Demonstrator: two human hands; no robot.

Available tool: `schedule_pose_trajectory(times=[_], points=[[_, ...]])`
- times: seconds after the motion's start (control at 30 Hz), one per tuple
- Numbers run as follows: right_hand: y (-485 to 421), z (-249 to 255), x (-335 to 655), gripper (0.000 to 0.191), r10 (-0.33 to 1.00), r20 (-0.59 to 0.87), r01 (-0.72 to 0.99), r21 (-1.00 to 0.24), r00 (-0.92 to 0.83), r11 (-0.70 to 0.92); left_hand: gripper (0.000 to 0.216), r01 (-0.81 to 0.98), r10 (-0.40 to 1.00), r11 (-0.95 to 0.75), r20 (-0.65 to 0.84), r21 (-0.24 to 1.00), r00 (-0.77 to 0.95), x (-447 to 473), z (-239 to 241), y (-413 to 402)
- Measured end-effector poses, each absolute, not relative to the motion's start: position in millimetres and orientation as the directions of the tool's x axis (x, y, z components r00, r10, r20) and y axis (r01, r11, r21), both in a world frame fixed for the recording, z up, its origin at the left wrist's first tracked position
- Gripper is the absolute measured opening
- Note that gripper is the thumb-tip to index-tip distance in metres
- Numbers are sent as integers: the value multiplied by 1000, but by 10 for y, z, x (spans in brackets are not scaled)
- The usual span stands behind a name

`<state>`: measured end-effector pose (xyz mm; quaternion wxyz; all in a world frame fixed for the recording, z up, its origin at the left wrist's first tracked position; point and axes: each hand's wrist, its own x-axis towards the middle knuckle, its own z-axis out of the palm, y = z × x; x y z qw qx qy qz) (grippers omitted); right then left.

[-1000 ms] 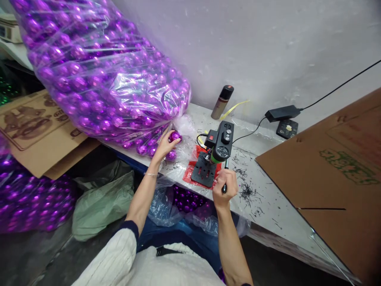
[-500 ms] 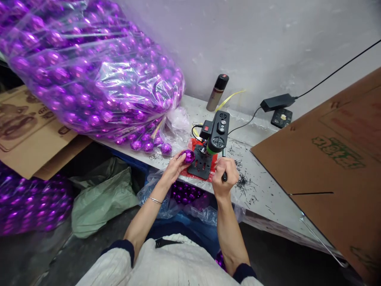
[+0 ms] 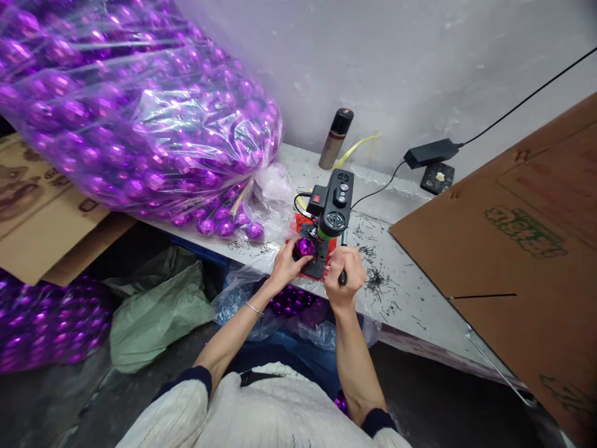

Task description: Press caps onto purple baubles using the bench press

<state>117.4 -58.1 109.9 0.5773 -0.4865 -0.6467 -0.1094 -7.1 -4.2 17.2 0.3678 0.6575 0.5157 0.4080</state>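
Between the fingers and thumb of my left hand (image 3: 288,264) is a shiny purple ball ornament (image 3: 305,247). It is over the dark base plate (image 3: 319,266) of a small black bench drill press (image 3: 336,202), close to the tool end under the drill head. My right hand (image 3: 346,274) is wrapped round the black-tipped lever handle (image 3: 343,278) on the press's right side. A red mat (image 3: 331,246) lies under the base. Whether the ball touches the plate or the tool I cannot tell.
A big clear bag of purple balls (image 3: 177,130) fills the left, with loose balls (image 3: 254,231) by its mouth. Behind the press stands a spray can (image 3: 336,138). A power adapter (image 3: 431,154) is near the wall. Dark shavings (image 3: 375,278) litter the table. A cardboard box (image 3: 508,249) stands right.
My left hand has moved right, bringing the purple ball from beside the base plate to over it, near the tool. My right hand stays on the lever. The whole view has shifted slightly.
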Motion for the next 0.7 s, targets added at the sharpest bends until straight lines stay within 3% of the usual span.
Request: schedule_pose_trajectory(times=[0.4,0.7], points=[[-594,1123,1173,20,499,858,780,-393,120,488,50,503,905,-425,368,753,214,84,57,18],[-602,1097,1167,19,500,856,772,-403,129,491,46,411,882,-470,418,781,216,138,27,36]])
